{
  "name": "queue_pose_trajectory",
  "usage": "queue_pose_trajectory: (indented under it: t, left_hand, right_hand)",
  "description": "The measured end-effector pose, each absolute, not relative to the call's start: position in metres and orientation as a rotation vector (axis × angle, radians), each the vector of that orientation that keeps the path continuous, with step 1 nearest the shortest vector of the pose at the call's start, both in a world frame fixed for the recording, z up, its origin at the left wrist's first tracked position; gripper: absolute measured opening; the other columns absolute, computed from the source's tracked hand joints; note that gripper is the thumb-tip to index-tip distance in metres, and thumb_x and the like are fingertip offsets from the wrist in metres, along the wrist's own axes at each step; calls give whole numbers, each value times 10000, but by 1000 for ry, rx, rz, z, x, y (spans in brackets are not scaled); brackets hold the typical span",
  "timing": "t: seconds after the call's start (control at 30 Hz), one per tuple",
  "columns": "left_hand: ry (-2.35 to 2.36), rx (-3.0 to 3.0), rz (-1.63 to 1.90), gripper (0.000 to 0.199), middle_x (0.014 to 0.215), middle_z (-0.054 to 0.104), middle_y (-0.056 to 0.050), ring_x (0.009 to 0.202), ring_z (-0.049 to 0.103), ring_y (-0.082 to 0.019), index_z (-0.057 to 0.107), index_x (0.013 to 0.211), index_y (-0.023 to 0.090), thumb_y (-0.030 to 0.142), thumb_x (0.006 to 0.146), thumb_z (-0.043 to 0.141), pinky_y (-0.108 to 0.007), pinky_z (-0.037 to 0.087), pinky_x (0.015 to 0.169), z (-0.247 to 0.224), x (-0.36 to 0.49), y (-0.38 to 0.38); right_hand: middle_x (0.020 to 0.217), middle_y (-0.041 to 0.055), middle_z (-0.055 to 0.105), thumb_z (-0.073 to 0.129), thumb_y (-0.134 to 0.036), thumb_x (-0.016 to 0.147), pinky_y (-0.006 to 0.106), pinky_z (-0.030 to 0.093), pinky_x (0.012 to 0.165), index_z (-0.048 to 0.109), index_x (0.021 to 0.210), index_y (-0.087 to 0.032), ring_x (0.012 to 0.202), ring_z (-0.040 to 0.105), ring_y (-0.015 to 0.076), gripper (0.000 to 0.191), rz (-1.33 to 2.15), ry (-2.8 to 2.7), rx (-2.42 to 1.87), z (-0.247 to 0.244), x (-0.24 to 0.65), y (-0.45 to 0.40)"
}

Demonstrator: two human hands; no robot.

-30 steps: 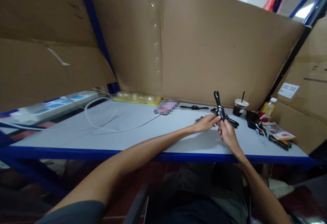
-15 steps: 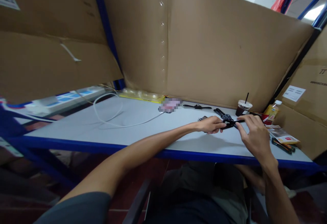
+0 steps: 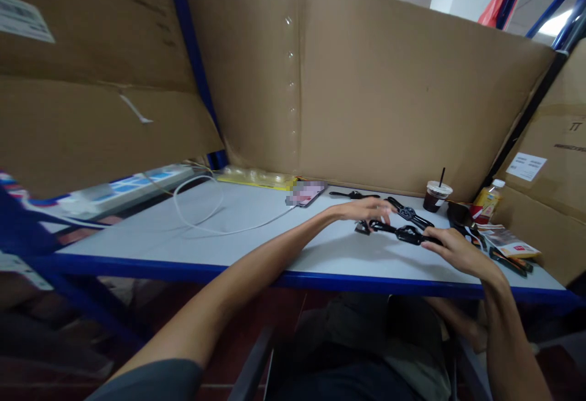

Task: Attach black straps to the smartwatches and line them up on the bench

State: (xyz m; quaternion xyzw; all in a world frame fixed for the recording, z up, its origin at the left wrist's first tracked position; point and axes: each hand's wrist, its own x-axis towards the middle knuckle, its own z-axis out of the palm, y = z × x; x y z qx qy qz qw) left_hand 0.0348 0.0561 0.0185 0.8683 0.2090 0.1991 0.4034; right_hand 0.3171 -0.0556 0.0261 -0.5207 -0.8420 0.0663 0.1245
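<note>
My right hand is closed round the right handle of a black spokeshave, which has a wide middle and two long handles. The spokeshave is held low over the tabletop, its other handle pointing left. Over that far handle hovers my left hand, fingers apart and slightly blurred, with nothing seen in it. A second black spokeshave lies just behind the held one. Further back lies another. Under my left hand sits a small dark metal piece, too small to make out.
Along the back of the grey table are a phone on a white cable and a yellow-edged plastic tray. To the right stand an iced drink cup and a bottle, near packets and dark-handled tools. Cardboard walls surround the table.
My left hand has let go of the spokeshave and moved left and up, its fingers opening. My right hand has lowered slightly with the spokeshave, now turned more lengthwise to me.
</note>
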Motion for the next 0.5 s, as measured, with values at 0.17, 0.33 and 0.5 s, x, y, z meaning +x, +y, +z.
queue_pose_trajectory:
  t: [0.17, 0.33, 0.5]
  left_hand:
    - [996, 2840, 1042, 419, 1534, 452, -202, 1414, 422, -332, 550, 1369, 172, 406, 1025, 495, -529, 407, 1105, 1, 29, 74]
    - [714, 3173, 989, 529, 1679, 211, -176, 1569, 141, -330, 402, 1527, 213, 372, 1031, 497, -594, 187, 1232, -6, 43, 60]
    - [601, 3154, 939, 587, 1696, 207, -88, 1584, 45, -344, 372, 1559, 312, 392, 1005, 547, -662, 60, 1238, 8, 49, 40]
  right_hand:
    - [808, 57, 701, 483, -373, 943, 294, 392, 701, 650, 872, -206, 763, 630, 228, 246, -12, -2177, -1737, 9, 338, -26]
    - [924, 80, 744, 483, -338, 964, 278, 407, 728, 689, 962, -178, 852, 660, 233, 261, 23, -2130, -1800, -19, 321, -9]
    - [1100, 119, 743, 488, -325, 995, 284, 424, 796, 689, 1066, -181, 1040, 672, 263, 257, 34, -2145, -1969, -32, 299, -6]
